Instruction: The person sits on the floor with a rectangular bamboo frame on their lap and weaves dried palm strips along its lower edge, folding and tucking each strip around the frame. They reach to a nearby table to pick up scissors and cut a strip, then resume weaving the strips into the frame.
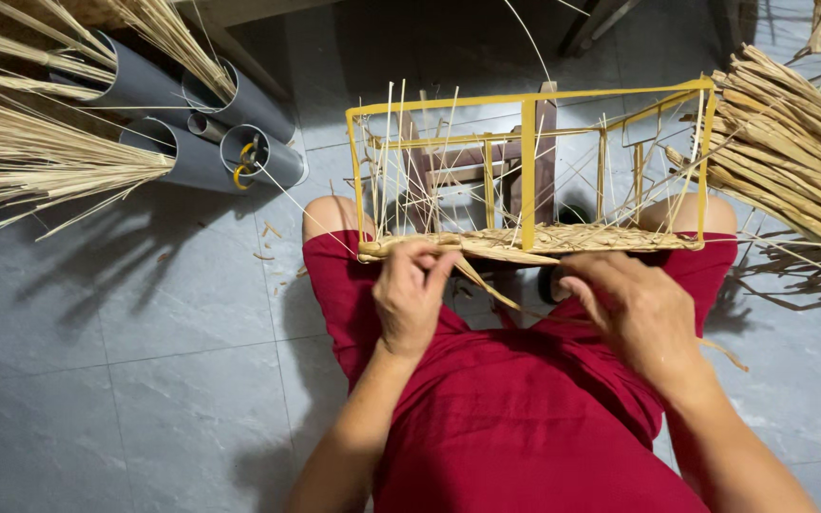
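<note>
Head view: yellow frame (528, 161) rests across my knees.
Woven band (534, 242): only the near bottom edge is filled; the uprights above stand bare.
Left hand (410, 294): pinching a straw strand (486, 283) at that band.
Right hand (634, 309): fingers curled; grip cannot be told.
Surroundings: straw bundle (791, 152) right, grey pipes (201, 123) left.

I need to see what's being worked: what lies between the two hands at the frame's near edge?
In the head view, a loose flat straw strand slants down between the left hand and the right hand, below the yellow frame's woven edge.
</note>
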